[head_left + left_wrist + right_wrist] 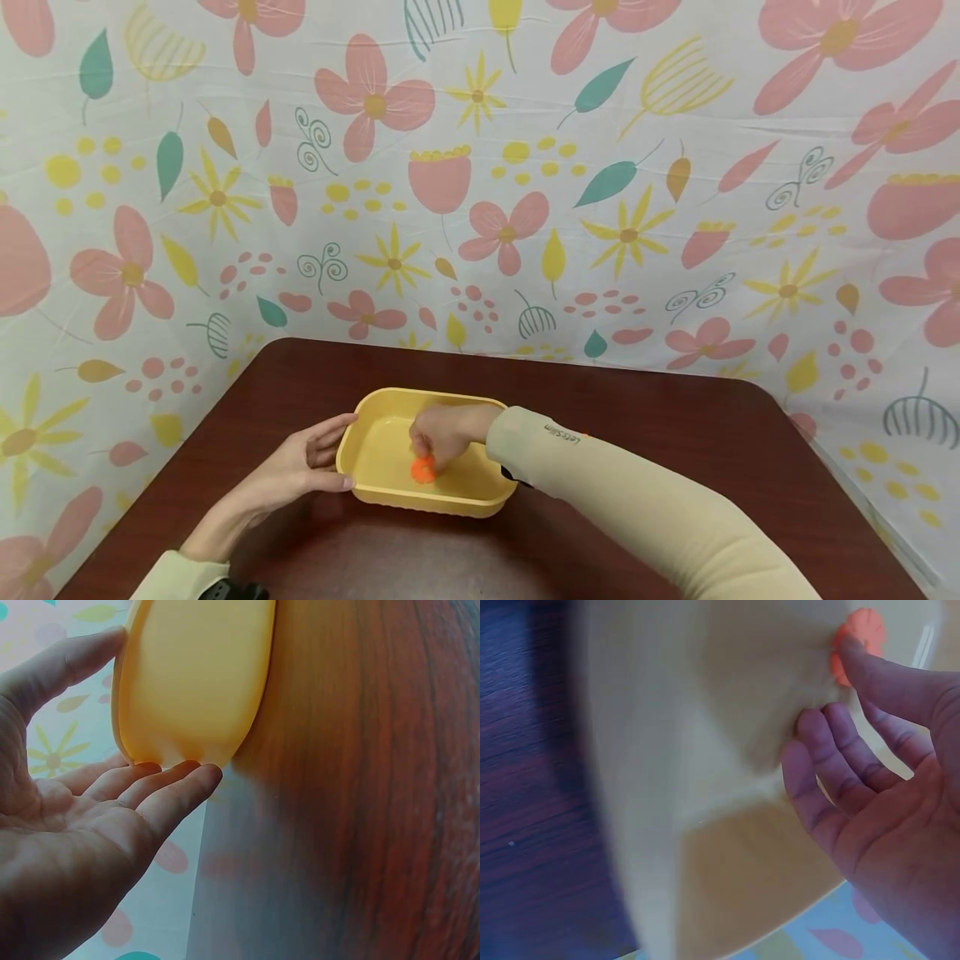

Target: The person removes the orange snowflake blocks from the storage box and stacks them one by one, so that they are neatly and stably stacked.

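A shallow yellow basin (390,442) with rounded corners stands on the dark table. At its left end, my left hand (292,471) touches the rim with spread thumb and fingers. In the left wrist view the fingertips (201,774) rest against the end of the basin, and the thumb meets its side. My right hand (444,433) reaches down inside the basin. It pinches a small orange piece with a scalloped, flower-like edge (864,628) between thumb and index finger, low over the basin's floor. The other fingers of that hand are bent and hold nothing. Part of the orange piece is hidden by the thumb.
The dark reddish-brown wooden table (660,442) extends around the basin. Behind and beside it hangs a white cloth (525,292) with pink, yellow and teal flowers and leaves. A tiny orange spot (585,435) shows just past the right sleeve; its kind is unclear.
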The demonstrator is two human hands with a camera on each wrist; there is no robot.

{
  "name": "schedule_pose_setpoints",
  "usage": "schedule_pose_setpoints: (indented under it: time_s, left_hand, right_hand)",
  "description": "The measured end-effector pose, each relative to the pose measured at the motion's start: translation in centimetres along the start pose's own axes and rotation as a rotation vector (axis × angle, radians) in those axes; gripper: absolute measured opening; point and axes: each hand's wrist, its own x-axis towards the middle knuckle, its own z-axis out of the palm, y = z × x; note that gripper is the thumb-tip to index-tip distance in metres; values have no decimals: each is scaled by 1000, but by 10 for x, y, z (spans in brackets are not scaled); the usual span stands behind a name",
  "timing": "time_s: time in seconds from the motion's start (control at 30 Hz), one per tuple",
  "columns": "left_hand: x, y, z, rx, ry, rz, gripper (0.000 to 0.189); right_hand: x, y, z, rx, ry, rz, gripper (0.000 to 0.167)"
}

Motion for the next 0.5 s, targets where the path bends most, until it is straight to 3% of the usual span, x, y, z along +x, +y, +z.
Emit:
schedule_pose_setpoints:
  time_s: [0.17, 0.3, 0.5]
  left_hand:
    - [0, 0, 0, 1, -2, 1, 96]
    - [1, -1, -1, -14, -6, 12, 97]
    - [1, -2, -2, -13, -6, 11, 96]
  right_hand:
    - [-9, 6, 3, 50, 40, -4, 23]
    - [-15, 7, 8, 121, 69, -1, 33]
    - [-18, 9, 18, 134, 111, -25, 40]
